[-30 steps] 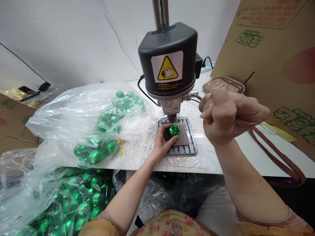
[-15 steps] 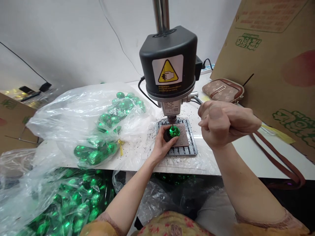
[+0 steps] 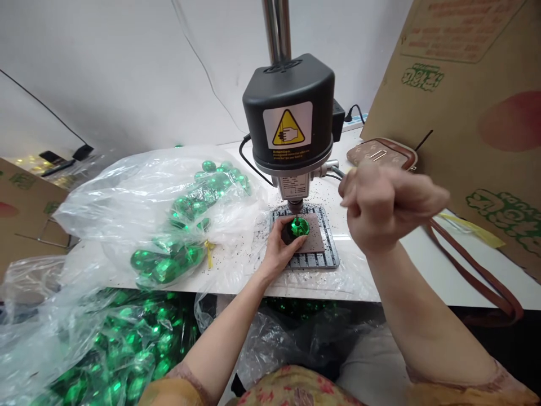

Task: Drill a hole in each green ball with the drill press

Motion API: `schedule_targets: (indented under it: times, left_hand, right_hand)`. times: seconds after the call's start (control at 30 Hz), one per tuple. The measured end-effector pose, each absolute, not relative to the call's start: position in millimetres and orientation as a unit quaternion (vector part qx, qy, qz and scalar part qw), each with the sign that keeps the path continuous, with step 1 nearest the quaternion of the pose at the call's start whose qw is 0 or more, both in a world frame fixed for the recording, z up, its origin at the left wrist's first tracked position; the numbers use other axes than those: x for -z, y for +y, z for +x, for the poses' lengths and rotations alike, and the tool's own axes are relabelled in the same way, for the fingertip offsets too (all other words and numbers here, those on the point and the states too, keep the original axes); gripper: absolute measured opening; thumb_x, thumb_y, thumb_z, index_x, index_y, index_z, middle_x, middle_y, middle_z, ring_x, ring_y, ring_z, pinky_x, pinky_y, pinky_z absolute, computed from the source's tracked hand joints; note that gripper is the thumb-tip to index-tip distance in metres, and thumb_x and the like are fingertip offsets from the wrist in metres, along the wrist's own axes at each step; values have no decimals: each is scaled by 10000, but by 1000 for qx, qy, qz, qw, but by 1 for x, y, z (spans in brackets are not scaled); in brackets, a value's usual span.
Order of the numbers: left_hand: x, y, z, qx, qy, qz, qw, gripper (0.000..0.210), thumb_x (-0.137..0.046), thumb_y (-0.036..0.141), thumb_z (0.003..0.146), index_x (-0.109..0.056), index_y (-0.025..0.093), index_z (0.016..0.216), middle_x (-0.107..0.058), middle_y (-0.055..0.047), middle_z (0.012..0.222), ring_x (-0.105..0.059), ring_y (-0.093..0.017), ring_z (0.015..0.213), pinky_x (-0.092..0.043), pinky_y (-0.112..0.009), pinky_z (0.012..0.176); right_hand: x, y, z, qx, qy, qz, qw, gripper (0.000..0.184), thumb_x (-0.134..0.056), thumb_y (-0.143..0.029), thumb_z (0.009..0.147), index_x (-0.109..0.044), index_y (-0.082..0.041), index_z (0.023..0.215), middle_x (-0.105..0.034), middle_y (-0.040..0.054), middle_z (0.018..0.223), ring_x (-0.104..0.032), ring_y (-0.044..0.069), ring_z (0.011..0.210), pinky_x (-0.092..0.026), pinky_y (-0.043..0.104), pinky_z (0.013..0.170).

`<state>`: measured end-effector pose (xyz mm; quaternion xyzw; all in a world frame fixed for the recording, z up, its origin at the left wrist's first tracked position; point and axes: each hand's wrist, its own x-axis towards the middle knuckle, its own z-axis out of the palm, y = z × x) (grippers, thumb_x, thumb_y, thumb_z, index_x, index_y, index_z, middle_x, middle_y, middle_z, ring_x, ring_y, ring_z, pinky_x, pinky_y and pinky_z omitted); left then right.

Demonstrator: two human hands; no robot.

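My left hand (image 3: 279, 243) curls its thumb and fingers around a shiny green faceted ball (image 3: 300, 226), which has a dark hole in its top. The ball rests on a brown board (image 3: 318, 237) over the slotted metal base (image 3: 329, 260) of a small drill press (image 3: 289, 113). Right above the ball is the chuck (image 3: 295, 206); whether the bit touches the ball I cannot tell. My right hand (image 3: 380, 206), slightly blurred, is closed in a fist around the press's feed lever (image 3: 337, 171), most of which the fingers hide.
Clear plastic bags of green balls lie on the table (image 3: 236, 276) at left and below its edge (image 3: 127, 344). Dark shavings surround the base. A brown patterned purse (image 3: 376, 155) with a strap (image 3: 477, 270) and a cardboard box (image 3: 473, 129) stand at right.
My right fist has turned and risen slightly at the lever. My left hand and the green ball stay in place, while the view has shifted a little.
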<state>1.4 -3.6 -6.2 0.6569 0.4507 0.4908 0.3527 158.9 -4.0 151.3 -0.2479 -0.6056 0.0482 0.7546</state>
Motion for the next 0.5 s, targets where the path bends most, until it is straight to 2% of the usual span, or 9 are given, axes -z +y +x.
schedule_targets:
  times: [0.07, 0.17, 0.33, 0.4, 0.5]
  left_hand:
    - [5, -3, 2, -494, 456, 652, 349, 455, -785, 349, 825, -581, 223, 1211, -637, -70, 1178, -618, -229, 1120, -493, -399, 1007]
    - [0, -9, 3, -508, 467, 653, 312, 424, -775, 345, 834, -592, 227, 1198, -648, -73, 1155, -640, -231, 1095, -524, -400, 972]
    - [0, -59, -7, -518, 430, 722, 159, 399, -750, 307, 852, -616, 266, 1225, -626, -100, 1196, -656, -259, 1116, -572, -400, 908]
    - [11, -90, -14, -478, 353, 796, 115, 429, -757, 309, 845, -624, 302, 1253, -610, -114, 1270, -669, -267, 1099, -594, -377, 852]
    - [35, -134, -26, -350, 244, 904, 33, 401, -717, 288, 869, -640, 361, 1256, -651, -117, 1271, -688, -231, 928, -596, -341, 738]
  right_hand:
    - [-171, -1, 156, -65, -534, -208, 817, 435, -602, -216, 904, -461, -195, 494, -373, -72, 416, -355, 54, 369, -249, 277, 407]
    - [-192, 5, 154, -124, -530, -196, 816, 443, -597, -152, 898, -474, -181, 474, -370, -68, 405, -311, 40, 364, -232, 266, 416]
    - [-196, 11, 155, -129, -543, -195, 807, 437, -569, -128, 914, -471, -170, 490, -356, -67, 409, -291, 27, 372, -228, 237, 419]
    - [-194, 12, 155, -131, -538, -180, 813, 433, -580, -128, 905, -480, -165, 485, -361, -63, 405, -302, 26, 372, -227, 236, 420]
    - [-193, 12, 155, -138, -528, -166, 821, 420, -577, -122, 898, -489, -162, 489, -365, -63, 410, -304, 24, 368, -214, 235, 416]
